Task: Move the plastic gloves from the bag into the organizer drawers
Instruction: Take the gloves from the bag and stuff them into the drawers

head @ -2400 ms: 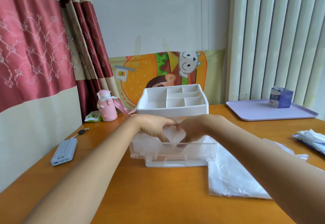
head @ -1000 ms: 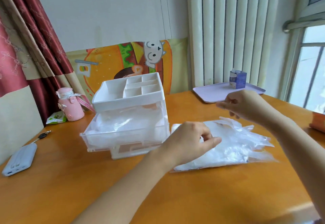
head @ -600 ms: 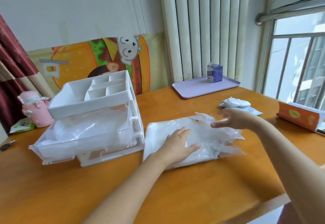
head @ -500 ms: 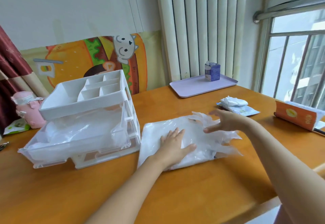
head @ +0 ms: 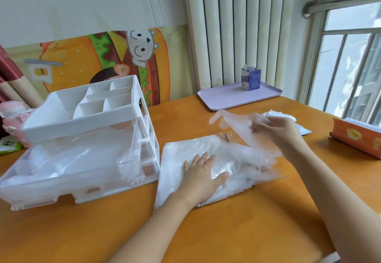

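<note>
A clear plastic bag (head: pixel 181 155) of thin plastic gloves lies flat on the wooden table at centre. My left hand (head: pixel 203 173) presses flat on the bag, fingers spread. My right hand (head: pixel 276 130) pinches one translucent plastic glove (head: pixel 237 122) and holds it lifted above the bag's right end. To the left stands the white organizer (head: pixel 82 108) with a compartment tray on top. Its clear upper drawer (head: pixel 61 180) is pulled out and holds several gloves.
A lilac tray (head: pixel 231 97) with a small blue carton (head: pixel 251 78) sits at the back. An orange box (head: pixel 356 141) lies at the right edge, a white packet (head: pixel 282 116) behind my right hand. A pink bottle (head: pixel 12 116) stands far left.
My hands left the drawer and moved right to the bag. My left hand settled flat on it, and my right hand took hold of a glove and lifted it.
</note>
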A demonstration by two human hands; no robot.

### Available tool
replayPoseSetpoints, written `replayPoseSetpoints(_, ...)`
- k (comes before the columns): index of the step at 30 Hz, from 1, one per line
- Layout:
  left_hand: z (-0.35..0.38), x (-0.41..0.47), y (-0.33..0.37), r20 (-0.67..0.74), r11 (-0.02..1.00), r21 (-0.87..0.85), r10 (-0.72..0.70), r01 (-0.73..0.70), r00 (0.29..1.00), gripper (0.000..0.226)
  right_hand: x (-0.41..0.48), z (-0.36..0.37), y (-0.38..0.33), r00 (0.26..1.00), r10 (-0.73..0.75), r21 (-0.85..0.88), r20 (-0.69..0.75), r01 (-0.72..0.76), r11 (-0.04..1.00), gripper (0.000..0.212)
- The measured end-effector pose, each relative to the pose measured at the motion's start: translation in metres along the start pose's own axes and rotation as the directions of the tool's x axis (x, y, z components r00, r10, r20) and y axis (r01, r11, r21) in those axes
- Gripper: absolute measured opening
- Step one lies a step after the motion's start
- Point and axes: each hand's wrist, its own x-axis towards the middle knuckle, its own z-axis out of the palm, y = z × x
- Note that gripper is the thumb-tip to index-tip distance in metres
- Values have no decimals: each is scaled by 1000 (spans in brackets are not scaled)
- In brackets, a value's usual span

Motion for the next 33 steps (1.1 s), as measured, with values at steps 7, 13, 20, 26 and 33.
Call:
replayPoseSetpoints(7,-17,-8,10,-143,663,-744,-39,-82,989,73,-27,3,-26,900,-123,525,418,-128,841,27)
replayPoseSetpoints(13,-43,-20,36,-41,370,-929,-129,10,991,45,-53,20,-38,906,-188,252,379,94,963,15)
replayPoseSetpoints(20,-40,-26,35,-219,568,-795,60,-213,974,119,-84,7,-58,890,-153,111,429,115,987,10)
replayPoseSetpoints(26,-70,-37,45,-217,537,-783,235,-313,947,28,-93,-23,-97,868,-282,-50,409,329,943,20)
replayPoseSetpoints(33,-123,-76,56,-249,395,-841,323,-369,913,25,-90,-39,-152,813,-350,-23,466,406,914,43)
